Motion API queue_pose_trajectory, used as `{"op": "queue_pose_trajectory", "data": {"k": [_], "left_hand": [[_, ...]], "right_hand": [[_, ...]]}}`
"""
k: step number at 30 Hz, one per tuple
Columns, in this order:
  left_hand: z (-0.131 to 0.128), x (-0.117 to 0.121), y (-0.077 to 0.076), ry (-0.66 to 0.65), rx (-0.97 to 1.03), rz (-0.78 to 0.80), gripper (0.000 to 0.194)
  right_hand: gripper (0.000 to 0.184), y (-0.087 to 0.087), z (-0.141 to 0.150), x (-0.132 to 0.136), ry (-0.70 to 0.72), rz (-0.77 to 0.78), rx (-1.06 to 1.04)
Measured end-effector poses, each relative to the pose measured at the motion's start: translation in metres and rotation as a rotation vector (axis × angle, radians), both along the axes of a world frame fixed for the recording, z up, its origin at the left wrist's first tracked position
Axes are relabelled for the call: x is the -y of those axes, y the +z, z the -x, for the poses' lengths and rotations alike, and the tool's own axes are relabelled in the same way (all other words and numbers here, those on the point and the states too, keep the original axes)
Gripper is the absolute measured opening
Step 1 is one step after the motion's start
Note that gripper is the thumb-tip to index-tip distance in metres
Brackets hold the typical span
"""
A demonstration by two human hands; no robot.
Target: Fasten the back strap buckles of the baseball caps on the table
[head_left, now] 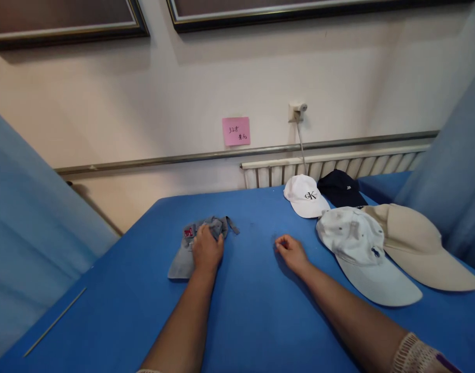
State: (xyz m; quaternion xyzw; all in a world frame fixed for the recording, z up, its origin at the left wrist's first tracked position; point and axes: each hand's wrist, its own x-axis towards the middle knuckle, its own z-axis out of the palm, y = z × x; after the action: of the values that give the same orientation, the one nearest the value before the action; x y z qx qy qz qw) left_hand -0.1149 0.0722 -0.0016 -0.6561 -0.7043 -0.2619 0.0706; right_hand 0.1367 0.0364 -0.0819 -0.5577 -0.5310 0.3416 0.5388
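Observation:
A grey baseball cap [182, 262] with a red patch lies on the left half of the blue-covered table, its brim toward me and a strap sticking out at the back right. My left hand [207, 247] rests over its crown, fingers curled onto the fabric. To the right, my right hand [292, 253] is low over the blue cover, apart from any cap. Its fingers are drawn together; a faint dark smudge shows by the fingertips, and whether they hold anything is unclear. Nearest to that hand is a pale cap [352, 235] with a dark horse-rider logo.
Right of the pale cap lies a beige cap [414, 238]. Behind them are a white cap [303, 191] with black letters and a dark navy cap [340, 187]. A thin stick [55, 322] lies at the left edge. Blue curtains [31, 228] flank the table; a radiator [362, 167] stands behind.

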Motion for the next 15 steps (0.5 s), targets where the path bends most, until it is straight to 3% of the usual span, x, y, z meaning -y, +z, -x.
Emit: {"op": "queue_pose_trajectory", "data": {"k": [4, 8, 11, 15], "left_hand": [[0.009, -0.009, 0.001, 0.116, -0.076, 0.263, 0.055], [0.010, -0.018, 0.000, 0.051, -0.159, 0.340, 0.035], [0.002, -0.014, 0.001, -0.147, -0.204, 0.220, 0.031], [-0.032, 0.009, 0.002, -0.655, -0.173, 0.045, 0.023]], "right_hand": [[0.013, -0.002, -0.003, 0.002, 0.067, 0.050, 0.006], [0.011, 0.002, 0.002, 0.005, 0.051, 0.016, 0.085], [0.013, 0.002, 0.005, 0.004, 0.012, 0.017, 0.013], [0.024, 0.005, -0.010, -0.006, -0.244, -0.040, -0.232]]}}
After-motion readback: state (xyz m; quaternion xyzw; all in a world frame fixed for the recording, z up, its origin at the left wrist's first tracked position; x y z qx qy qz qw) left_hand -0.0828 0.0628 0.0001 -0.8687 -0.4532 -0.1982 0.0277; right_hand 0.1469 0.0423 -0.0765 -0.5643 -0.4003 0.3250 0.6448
